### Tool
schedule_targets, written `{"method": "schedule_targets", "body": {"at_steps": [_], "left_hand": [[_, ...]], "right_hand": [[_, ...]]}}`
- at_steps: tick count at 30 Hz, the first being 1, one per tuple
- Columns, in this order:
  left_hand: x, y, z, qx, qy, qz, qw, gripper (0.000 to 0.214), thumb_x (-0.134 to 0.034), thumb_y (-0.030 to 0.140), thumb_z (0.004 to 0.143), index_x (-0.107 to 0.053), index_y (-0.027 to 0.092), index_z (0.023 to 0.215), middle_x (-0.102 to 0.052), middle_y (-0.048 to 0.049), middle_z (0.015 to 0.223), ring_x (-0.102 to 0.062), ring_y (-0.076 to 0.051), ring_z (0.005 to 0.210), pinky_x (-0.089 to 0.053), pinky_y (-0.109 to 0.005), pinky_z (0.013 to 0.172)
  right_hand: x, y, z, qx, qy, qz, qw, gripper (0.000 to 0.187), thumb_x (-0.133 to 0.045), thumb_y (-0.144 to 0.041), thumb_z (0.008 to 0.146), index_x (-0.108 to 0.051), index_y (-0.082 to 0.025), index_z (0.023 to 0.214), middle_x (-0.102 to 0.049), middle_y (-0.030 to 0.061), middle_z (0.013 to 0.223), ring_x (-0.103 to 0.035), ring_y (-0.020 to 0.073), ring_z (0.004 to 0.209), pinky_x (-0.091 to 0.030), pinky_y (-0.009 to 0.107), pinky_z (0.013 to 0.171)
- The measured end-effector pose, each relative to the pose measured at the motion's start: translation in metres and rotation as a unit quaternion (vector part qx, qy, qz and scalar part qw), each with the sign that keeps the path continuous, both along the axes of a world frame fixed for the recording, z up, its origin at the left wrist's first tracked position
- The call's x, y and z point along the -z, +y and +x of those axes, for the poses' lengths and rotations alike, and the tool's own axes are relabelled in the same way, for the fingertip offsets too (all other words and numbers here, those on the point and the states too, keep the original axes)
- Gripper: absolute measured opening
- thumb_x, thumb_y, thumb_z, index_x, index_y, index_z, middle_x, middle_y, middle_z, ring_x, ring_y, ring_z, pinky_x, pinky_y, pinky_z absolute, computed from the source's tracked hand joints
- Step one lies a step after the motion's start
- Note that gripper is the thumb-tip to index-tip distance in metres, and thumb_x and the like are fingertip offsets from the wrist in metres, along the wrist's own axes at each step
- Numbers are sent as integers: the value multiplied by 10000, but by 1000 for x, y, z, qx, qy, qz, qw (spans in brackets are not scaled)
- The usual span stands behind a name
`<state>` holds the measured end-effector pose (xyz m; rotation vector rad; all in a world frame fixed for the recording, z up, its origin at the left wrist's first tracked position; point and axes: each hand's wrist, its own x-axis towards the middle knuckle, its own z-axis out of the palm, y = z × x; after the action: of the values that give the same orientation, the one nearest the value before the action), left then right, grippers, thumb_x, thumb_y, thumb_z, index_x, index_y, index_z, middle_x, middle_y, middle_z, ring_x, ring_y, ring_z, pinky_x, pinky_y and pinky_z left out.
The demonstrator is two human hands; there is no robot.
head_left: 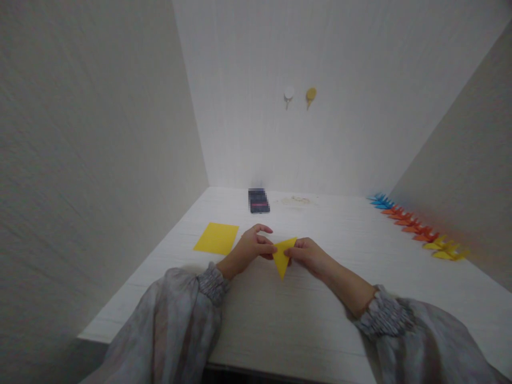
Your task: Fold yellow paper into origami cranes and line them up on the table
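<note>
Between my two hands is a piece of yellow origami paper (282, 257), folded into a triangle with one point aimed down toward me. My left hand (256, 244) pinches its left corner between thumb and finger, with the index finger held out above. On the other side, my right hand (304, 252) grips the upper right corner, thumb on the front face. The fingers behind the paper are partly hidden. Left of my left hand, a flat square sheet of yellow paper (216, 238) lies on the white table (320, 320).
A dark phone (259, 201), its picture blurred, lies near the back wall. Along the right wall runs a row of folded paper cranes: blue ones (381, 201), orange-red ones (410, 223) and yellow ones (445, 249). A white hook (288, 94) and a yellow hook (311, 95) are on the back wall.
</note>
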<state>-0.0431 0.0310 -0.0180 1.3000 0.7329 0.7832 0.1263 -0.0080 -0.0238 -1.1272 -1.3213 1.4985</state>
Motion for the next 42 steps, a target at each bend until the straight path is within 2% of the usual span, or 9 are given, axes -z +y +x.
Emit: {"method": "schedule_targets", "body": {"at_steps": [3,12,17,24,29,32,36,38,42], "left_hand": [[0,1,-1,-1,-5,-1,1000,477,-699,151,537,-389,155,900,-601,20,569,-562,-103,476,-476,-235,492],[3,2,-3,9,-24,-24,999,485,-689,155,554,-380,156,928,-624,-7,611,-581,-118,490,-489,-262,514],[1,2,-4,20,-37,-43,998,471,-659,173,589,-379,153,967,-628,-17,606,-600,-141,514,-494,-280,533],[0,2,-4,30,1,-32,999,326,-596,253,668,-436,148,931,-637,-46,649,-595,-115,524,-485,-250,540],[1,2,-3,36,-1,-17,999,394,-668,251,591,-451,148,905,-623,-24,665,-594,-120,571,-483,-247,542],[1,2,-3,14,-5,-8,1000,426,-694,225,557,-445,144,892,-609,-5,623,-583,-116,553,-479,-250,541],[1,3,-2,-45,-24,2,999,386,-668,227,596,-434,148,893,-597,5,626,-575,-101,562,-478,-251,578],[2,4,-1,-62,-27,13,998,343,-649,233,616,-446,149,880,-589,8,646,-570,-94,583,-477,-246,593],[5,5,0,-68,28,76,994,206,-616,276,638,-522,131,750,-555,12,642,-538,-80,582,-462,-217,569]], "right_hand": [[1,1,2,-1,-7,4,1000,144,-590,-237,601,-638,-112,549,-617,38,548,-495,107,492,-363,240,521],[5,3,5,-4,-12,9,1000,171,-586,-251,614,-626,-118,515,-611,37,534,-502,108,500,-362,236,529],[6,3,7,1,-13,5,1000,158,-579,-248,612,-652,-108,600,-620,43,566,-486,105,490,-359,237,514],[4,2,7,-24,-2,-3,1000,143,-594,-245,606,-641,-112,578,-600,28,556,-476,102,500,-356,235,524],[1,0,4,-30,2,-19,999,125,-608,-221,598,-644,-102,579,-596,25,540,-474,99,491,-350,232,521],[-1,-1,3,-19,0,-5,1000,140,-602,-241,625,-642,-110,592,-597,23,555,-483,103,516,-357,238,554],[-2,-1,1,7,-1,43,999,168,-589,-282,664,-651,-126,676,-598,16,607,-492,105,558,-365,238,587],[0,1,-1,28,-12,58,998,173,-586,-293,669,-645,-132,661,-590,12,597,-491,104,559,-364,230,573],[7,4,-2,91,-45,68,992,204,-559,-321,676,-631,-132,646,-600,20,605,-501,115,542,-368,225,522]]}}
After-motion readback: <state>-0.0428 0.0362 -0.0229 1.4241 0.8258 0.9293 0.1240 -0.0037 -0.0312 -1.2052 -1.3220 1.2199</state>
